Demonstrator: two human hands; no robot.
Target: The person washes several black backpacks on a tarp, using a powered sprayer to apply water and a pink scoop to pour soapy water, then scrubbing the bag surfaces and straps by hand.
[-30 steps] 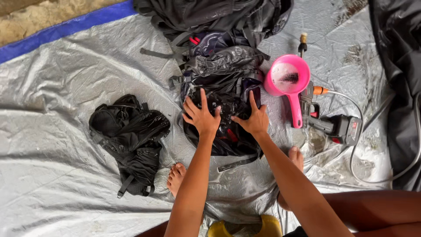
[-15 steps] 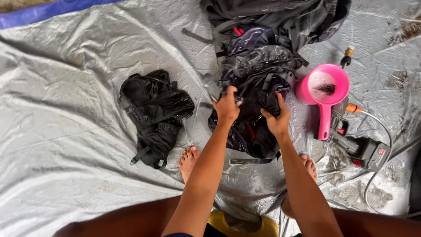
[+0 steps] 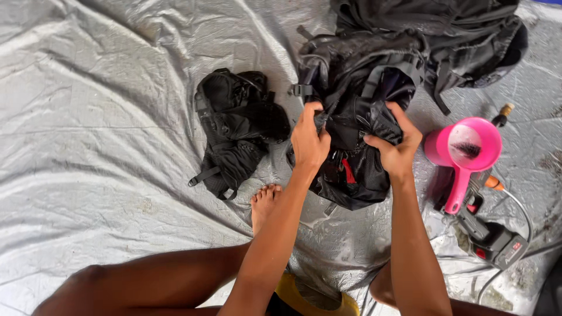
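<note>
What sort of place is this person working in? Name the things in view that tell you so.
Probably an outdoor washing spot on the ground. A wet, crumpled grey tarpaulin covers the ground, a pink dipper lies beside a spray tool with a hose, and both hands, left and right, grip a wet black backpack.

Under your hands lies a wet-gleaming black woven-cloth backpack [image 3: 357, 123] on a crinkled, glossy grey plastic tarp [image 3: 105, 117], with a smooth shiny pink plastic scoop [image 3: 465, 152] toward the tarp's right edge.
</note>
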